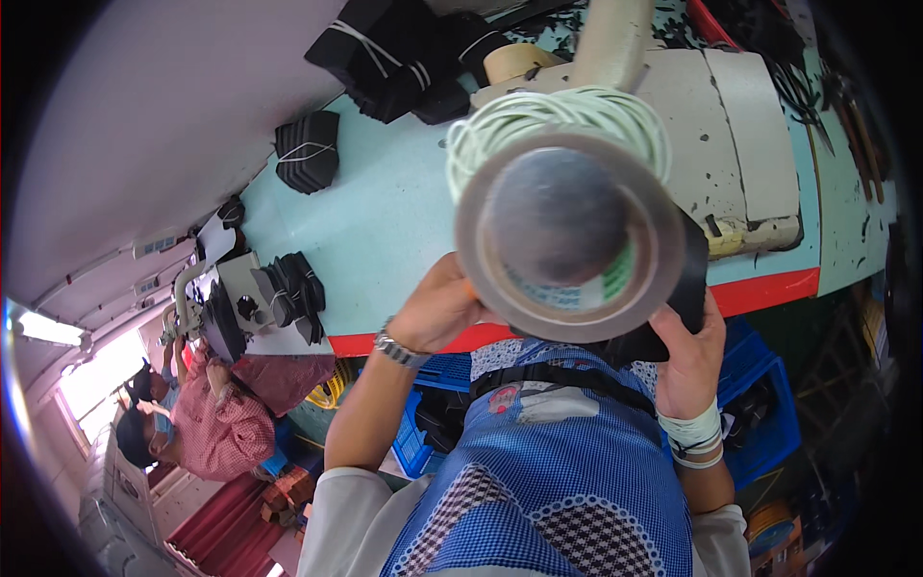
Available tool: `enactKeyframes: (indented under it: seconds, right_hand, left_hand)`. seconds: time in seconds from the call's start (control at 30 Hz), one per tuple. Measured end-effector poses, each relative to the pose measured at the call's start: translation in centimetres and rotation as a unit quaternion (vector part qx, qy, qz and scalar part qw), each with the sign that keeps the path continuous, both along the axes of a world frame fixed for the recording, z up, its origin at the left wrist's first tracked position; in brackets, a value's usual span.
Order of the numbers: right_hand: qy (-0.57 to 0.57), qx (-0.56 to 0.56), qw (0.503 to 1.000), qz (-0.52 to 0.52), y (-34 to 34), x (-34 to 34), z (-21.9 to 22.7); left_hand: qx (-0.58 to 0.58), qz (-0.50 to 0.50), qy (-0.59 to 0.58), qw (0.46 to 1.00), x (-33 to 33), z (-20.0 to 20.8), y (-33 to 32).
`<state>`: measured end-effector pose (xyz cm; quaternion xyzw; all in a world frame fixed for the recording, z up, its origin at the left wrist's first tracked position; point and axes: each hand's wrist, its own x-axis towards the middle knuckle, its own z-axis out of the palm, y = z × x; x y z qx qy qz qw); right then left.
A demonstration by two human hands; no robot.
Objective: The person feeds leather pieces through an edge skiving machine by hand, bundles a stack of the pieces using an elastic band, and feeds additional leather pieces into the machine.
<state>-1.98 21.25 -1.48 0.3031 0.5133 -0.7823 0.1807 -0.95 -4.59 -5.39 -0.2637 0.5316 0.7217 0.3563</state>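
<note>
A roll of clear tape [471, 231] looms close to the camera, with coils of pale green cord [567, 101] behind it. Much of the work in front of me is hidden by this roll. My left hand [437, 306] is closed at the roll's lower left, its fingertips covered; a bit of orange [469, 288] shows at them. On the other side, my right hand [692, 351] grips the edge of a flat black piece [690, 274] between thumb and fingers. Pale bands circle my right wrist.
A beige machine [702, 144] stands on the pale green, red-edged table [385, 192]. Tied black stacks [308, 152] lie at the far left and back. Scissors [817, 125] lie at right. Blue crates [760, 404] sit below; a co-worker in red checks [226, 423] is at left.
</note>
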Motion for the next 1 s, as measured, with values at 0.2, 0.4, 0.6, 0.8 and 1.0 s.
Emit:
enactKeyframes:
  seconds: [0.2,0.4,0.6,0.8,1.0]
  right_hand:
    - [0.01,0.002,1.0,0.001,0.6,0.0,0.1]
    - [-0.011,0.02,0.999,0.022,0.9,-0.2,0.0]
    - [0.023,0.024,0.999,-0.003,1.1,0.1,-0.1]
    - [0.021,0.003,1.0,0.003,1.2,0.2,0.0]
    - [0.015,0.007,0.999,0.033,1.1,0.0,-0.2]
  left_hand:
    - [0.129,0.023,0.076,0.988,0.2,1.1,-0.2]
    - [0.161,0.083,-0.043,0.983,-0.3,1.2,1.1]
    - [0.095,0.052,-0.064,0.992,-0.5,1.0,1.0]
    - [-0.003,-0.017,0.02,1.0,-0.7,1.7,2.2]
    - [0.062,0.07,-0.06,0.994,-1.0,2.2,2.5]
